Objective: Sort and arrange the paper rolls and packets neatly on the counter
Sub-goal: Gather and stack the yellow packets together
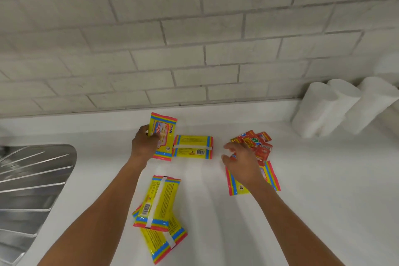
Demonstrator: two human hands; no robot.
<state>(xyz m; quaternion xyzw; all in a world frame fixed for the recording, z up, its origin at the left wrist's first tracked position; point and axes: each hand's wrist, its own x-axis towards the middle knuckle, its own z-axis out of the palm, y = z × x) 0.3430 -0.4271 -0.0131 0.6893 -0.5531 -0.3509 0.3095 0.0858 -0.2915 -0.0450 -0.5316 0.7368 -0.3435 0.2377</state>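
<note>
A: Where's the packet being sorted?

B: In the left hand (144, 143), fingers curled round its left edge. It's the yellow packet (164, 136), printed face up, standing lengthwise near the wall, just beside a second packet (193, 147) that lies crosswise, back up. My guess is it's being set there to start a row.

A: And the right hand (241, 163)?

B: Fingers spread and relaxed, gripping nothing. It hovers over a third yellow packet (272, 176), partly hiding it, and its fingertips reach toward the red sachets (257, 143) heaped just behind. Probably about to gather those, since they're a different kind.

A: Anything left loose?

B: Two more yellow packets, one (157, 202) lying over the other (166, 244), nearer the person and askew, so not yet sorted.

A: The rolls?

B: The white rolls (336, 108) lean together against the wall at the far right of the worktop (323, 201), well apart from both hands. A steel drainer (32, 179) is at the left.
</note>
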